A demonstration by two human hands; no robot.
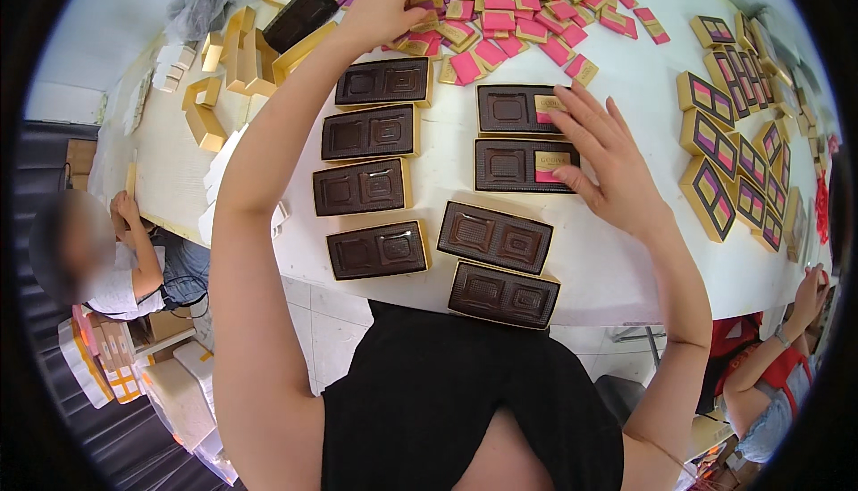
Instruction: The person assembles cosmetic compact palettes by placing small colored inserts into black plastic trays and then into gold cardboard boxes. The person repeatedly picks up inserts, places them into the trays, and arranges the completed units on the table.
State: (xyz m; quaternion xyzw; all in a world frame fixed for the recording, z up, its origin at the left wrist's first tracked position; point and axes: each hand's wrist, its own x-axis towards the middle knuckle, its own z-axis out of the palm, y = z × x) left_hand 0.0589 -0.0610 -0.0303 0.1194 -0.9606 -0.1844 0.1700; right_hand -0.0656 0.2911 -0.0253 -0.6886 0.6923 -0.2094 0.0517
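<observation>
My left hand (382, 14) reaches into the near left part of a heap of small pink-and-gold wrapped chocolates (500, 19); its fingers and thumb are apart, with wrapped pieces beneath them. My right hand (618, 166) is spread at two gold boxes with dark brown two-cavity trays. Its fingertips touch a wrapped chocolate (547, 109) in the right cavity of the upper box (509, 109). The thumb lies on another chocolate (547, 166) in the lower box (506, 165). Both left cavities are bare. Several boxes with unfilled trays (370, 132) form a column between my arms.
Two more unfilled boxes (497, 237) lie near the table's front edge. At the right, filled boxes (715, 129) stand in rows. Empty gold box sleeves (246, 55) and dark trays (301, 19) lie back left. Other people sit left and right.
</observation>
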